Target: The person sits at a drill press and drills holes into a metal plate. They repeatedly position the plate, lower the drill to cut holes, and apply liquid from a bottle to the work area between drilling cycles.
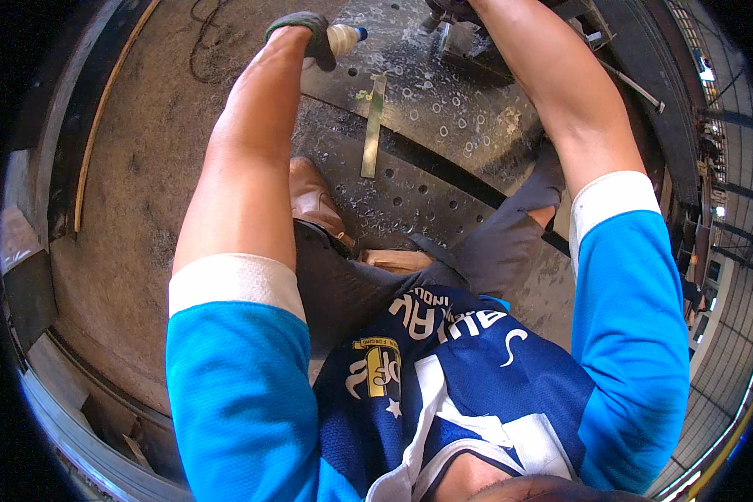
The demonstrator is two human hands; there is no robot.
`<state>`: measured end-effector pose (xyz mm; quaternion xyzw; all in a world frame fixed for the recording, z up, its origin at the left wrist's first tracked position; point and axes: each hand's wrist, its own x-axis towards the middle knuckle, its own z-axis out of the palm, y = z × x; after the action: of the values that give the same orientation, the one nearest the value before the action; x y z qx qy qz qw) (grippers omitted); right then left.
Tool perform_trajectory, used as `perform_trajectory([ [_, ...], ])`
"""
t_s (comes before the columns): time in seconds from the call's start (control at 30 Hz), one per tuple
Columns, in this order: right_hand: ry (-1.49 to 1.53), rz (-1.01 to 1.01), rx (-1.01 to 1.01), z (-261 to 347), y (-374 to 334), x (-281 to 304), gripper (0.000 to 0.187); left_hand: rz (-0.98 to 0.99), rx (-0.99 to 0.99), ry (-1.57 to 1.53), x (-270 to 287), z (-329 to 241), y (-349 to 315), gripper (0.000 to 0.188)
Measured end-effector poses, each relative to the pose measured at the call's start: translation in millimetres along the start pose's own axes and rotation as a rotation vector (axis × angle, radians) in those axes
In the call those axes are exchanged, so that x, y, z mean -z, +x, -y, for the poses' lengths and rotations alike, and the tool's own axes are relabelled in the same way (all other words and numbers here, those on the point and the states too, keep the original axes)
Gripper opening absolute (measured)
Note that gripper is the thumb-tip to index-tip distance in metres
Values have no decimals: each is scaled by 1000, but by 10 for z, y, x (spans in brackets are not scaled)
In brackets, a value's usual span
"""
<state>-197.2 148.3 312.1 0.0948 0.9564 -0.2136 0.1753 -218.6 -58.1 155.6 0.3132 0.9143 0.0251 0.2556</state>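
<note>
From the head view, I see two dark metal plates parted by a long black slot (460, 177) that runs slantwise toward the lower right. The far plate (477, 105), dotted with pale rings, ends on the left near the bottle (343, 39); past that edge spreads a broad stretch of brown floor (142, 167), with a dark cord (198, 54) curling near the top. The near plate (397, 201) has round holes and scattered shavings. A thin flat strip (373, 130) bridges the slot, lying partly on each plate. Room about the near plate is narrowed by a brown boot (315, 197) and a wooden block (393, 261); dark metalwork (477, 57) bounds the far plate on the right.

The bottle, the one container I can make out, is pale with a blue cap, tipped over sideways above the far plate's left edge. The left hand (314, 38), in a dark glove, is wrapped around its base end. I can't tell what is inside.

The right hand (454, 7) is dark and mostly cut off by the upper edge, beside the metalwork; I can't tell whether it grips anything.
</note>
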Motion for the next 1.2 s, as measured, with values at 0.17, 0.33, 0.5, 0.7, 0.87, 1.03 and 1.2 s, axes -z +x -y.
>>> perform_trajectory([
  [0.17, -99, 10, 76, -29, 126, -27, 36, -141, -22, -113, -68, 25, -10, 72],
  [0.33, -120, 6, 61, -41, 205, -54, 35, -150, -103, -140, -76, 49, 66, 71],
  [0.5, -123, 25, 14, -13, 170, -45, 34, -176, -58, -93, -111, 14, 13, 70],
  [0.7, -158, 41, 135, -92, 292, -80, 36, 68, -47, -18, 55, -27, -63, 78],
  [0.87, -218, 70, 102, -80, 387, -64, 35, 170, 27, 154, 64, -66, 8, 77],
  [1.03, -243, -7, 163, -111, 274, -98, 36, -87, 2, -41, -106, 19, 32, 63],
  [1.2, -343, 5, 268, -134, 348, -119, 45, -14, 76, -105, -138, 36, 88, 66],
])
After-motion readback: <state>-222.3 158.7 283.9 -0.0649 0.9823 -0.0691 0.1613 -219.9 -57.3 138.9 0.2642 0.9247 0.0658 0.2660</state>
